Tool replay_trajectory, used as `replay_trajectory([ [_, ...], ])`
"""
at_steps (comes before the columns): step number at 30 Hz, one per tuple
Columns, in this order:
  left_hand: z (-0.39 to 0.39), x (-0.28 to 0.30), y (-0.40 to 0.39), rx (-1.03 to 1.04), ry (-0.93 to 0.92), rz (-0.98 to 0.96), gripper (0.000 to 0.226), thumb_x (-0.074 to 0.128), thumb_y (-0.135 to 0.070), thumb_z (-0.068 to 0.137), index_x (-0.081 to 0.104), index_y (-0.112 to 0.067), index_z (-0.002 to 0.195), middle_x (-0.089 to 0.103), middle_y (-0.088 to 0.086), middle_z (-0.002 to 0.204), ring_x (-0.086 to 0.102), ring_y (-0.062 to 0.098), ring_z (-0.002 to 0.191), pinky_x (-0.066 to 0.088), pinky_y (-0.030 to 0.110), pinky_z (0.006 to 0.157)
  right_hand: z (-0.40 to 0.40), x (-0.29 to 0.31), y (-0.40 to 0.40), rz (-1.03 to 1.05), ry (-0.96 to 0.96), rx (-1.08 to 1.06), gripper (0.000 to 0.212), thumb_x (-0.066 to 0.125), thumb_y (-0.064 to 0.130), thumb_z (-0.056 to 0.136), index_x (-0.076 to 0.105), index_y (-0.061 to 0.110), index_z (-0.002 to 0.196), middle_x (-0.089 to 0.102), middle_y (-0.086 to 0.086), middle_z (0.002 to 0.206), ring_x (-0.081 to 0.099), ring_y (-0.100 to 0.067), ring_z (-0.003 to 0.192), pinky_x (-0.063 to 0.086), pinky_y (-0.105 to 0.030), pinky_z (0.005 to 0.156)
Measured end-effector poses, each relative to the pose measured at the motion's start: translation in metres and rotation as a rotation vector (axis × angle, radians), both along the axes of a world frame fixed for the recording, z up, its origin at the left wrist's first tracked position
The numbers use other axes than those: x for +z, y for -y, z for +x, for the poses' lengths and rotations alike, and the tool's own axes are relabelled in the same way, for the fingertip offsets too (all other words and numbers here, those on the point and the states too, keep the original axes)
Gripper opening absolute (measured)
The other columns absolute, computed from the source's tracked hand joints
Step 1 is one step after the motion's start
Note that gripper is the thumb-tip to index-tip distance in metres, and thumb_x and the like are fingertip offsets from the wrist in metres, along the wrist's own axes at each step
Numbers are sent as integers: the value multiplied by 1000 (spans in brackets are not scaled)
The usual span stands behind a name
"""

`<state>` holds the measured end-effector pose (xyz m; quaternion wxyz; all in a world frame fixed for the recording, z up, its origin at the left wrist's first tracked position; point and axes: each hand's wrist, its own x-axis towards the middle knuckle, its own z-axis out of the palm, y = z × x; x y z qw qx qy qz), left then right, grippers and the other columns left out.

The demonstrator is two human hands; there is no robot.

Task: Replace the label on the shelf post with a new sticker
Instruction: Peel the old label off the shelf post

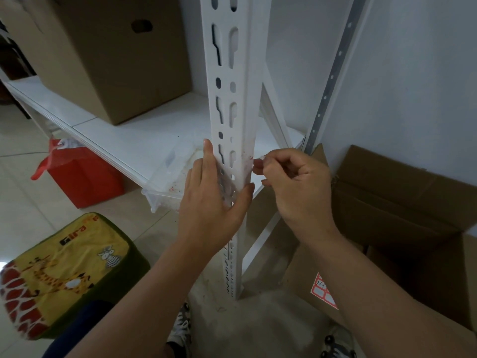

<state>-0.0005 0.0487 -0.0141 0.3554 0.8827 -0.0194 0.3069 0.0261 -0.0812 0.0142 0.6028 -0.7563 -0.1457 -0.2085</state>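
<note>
A white slotted shelf post (233,81) runs down the middle of the view. Faint red traces of a label (247,158) mark its right edge. My left hand (214,202) wraps around the post from the left, fingers on its front face and thumb on the right edge. My right hand (291,182) is at the post's right edge beside the red traces, thumb and forefinger pinched on a tiny whitish scrap (261,157). A sheet of red-bordered stickers (325,290) lies on a cardboard box flap low at the right, partly hidden by my right forearm.
A white shelf board (134,135) carries a large cardboard box (108,52) and a clear plastic tray (175,174). An open cardboard box (402,202) sits at the right. A red bag (82,174) and a yellow giraffe-print stool (64,275) stand on the tiled floor at left.
</note>
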Motion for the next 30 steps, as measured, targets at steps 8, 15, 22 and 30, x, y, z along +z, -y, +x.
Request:
replay_trajectory([
  [8,-6,5,9,95,461,15,53,54,-38,90,37,-8,130,41,9,116,46,28,104,41,27,88,-15,12,18,80,-59,213,9,60,13,90,69,13,90,73,5,83,71,-10,80,54,-17,64],
  [15,-14,14,19,-77,544,68,33,47,-20,98,64,7,104,63,17,89,54,20,83,46,28,72,-19,18,25,47,-66,416,19,61,25,82,68,9,89,70,4,78,68,-9,70,53,-17,61],
  [22,-16,17,17,-169,477,-42,18,52,-8,93,66,4,91,58,-1,87,53,6,77,41,11,72,-16,16,22,72,-81,442,25,63,23,80,65,1,91,69,-4,78,67,-15,66,53,-20,61],
  [30,-16,20,13,-98,379,-301,22,36,-22,97,47,-14,81,47,-4,67,47,9,59,38,11,53,-16,14,19,95,-125,467,21,65,23,80,66,5,90,70,1,75,66,-10,65,52,-18,61],
])
